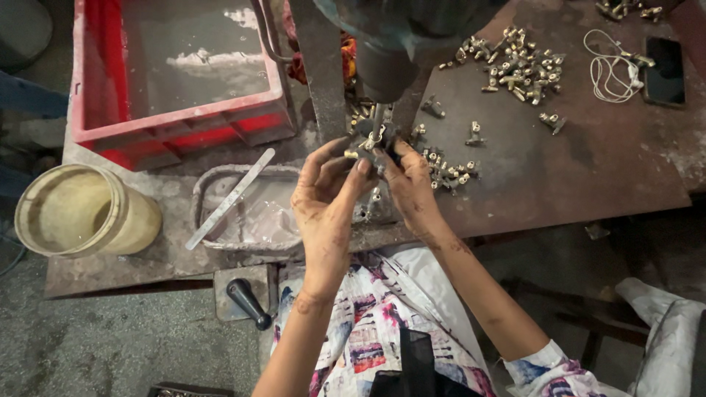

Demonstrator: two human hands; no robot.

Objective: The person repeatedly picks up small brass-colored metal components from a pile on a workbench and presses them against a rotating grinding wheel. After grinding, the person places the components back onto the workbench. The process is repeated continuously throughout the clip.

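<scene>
I saw both hands, left hand (327,192) and right hand (409,180), pinching a small brass fitting (365,151) under the drill spindle (376,121), its long axis indiscernible. Loose fittings (448,173) lay right; the red crate (176,73) stood far left.

Crate (176,73) left of drill (390,66), fittings (518,66) probably right.

Drill head (397,44) cut off — fingertips (364,165) hide workpiece.
</scene>
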